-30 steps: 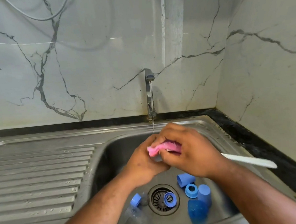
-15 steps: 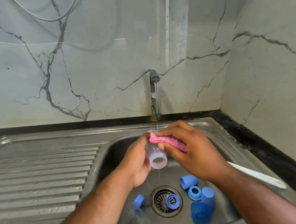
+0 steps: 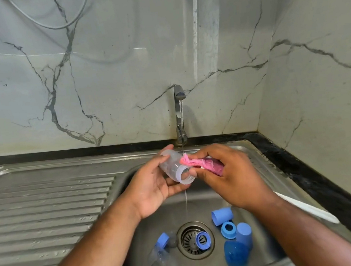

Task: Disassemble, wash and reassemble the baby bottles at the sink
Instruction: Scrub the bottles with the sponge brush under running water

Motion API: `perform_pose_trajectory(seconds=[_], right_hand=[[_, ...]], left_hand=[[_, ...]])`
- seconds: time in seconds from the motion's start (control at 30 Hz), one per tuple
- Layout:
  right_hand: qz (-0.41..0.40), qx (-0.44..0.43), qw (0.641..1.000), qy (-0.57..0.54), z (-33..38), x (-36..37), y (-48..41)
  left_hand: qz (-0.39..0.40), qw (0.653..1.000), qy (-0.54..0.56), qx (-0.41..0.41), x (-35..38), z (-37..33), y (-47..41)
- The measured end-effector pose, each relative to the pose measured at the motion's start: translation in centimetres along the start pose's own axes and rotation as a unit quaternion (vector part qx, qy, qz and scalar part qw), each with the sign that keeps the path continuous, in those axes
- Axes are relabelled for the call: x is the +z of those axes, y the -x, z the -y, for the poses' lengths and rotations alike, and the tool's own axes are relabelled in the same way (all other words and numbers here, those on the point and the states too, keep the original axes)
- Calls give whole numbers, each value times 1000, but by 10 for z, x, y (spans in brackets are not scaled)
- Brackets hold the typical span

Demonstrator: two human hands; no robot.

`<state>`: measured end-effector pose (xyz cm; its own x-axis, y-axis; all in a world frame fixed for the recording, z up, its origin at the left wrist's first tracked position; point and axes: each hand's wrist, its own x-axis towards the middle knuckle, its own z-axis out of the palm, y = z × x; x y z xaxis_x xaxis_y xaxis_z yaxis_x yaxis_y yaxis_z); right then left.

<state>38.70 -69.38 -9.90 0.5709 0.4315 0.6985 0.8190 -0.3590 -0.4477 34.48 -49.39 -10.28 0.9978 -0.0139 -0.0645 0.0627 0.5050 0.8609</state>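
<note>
My left hand [image 3: 154,187] holds a clear, capless baby bottle [image 3: 175,167] above the sink basin, its open mouth turned toward me. My right hand [image 3: 229,179] grips a pink cloth [image 3: 203,163] pressed against the bottle's side. A thin stream from the tap [image 3: 180,110] falls onto the cloth and bottle. On the basin floor lie blue caps [image 3: 222,215], blue collar rings [image 3: 228,230], one ring [image 3: 202,240] on the drain, and a second clear bottle [image 3: 162,262] with a blue collar.
The steel sink [image 3: 131,174] has a ribbed draining board [image 3: 48,211] on the left. A white brush handle [image 3: 308,207] lies along the sink's right rim. Marble walls close in behind and to the right, above a black counter edge [image 3: 327,184].
Both hands rose and drew slightly apart. The bottle, first hidden under the hands, now shows lying sideways in my left hand, and the cloth has moved along its side.
</note>
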Motion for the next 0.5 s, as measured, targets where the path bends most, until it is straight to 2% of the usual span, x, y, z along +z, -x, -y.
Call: perform_pose_trajectory(seconds=[0.2,0.37,0.5], right_hand=[[18,-73,997,-26,3,-2,0],[68,-141,987,44,-1,-5,-1],[68,-129,988,55,4,-3,1]], left_hand=[[-14,995,-98,-1,7,2,5],[-43,977,-206,-8,5,2,6],[-43,967,-249,-30,5,3,8]])
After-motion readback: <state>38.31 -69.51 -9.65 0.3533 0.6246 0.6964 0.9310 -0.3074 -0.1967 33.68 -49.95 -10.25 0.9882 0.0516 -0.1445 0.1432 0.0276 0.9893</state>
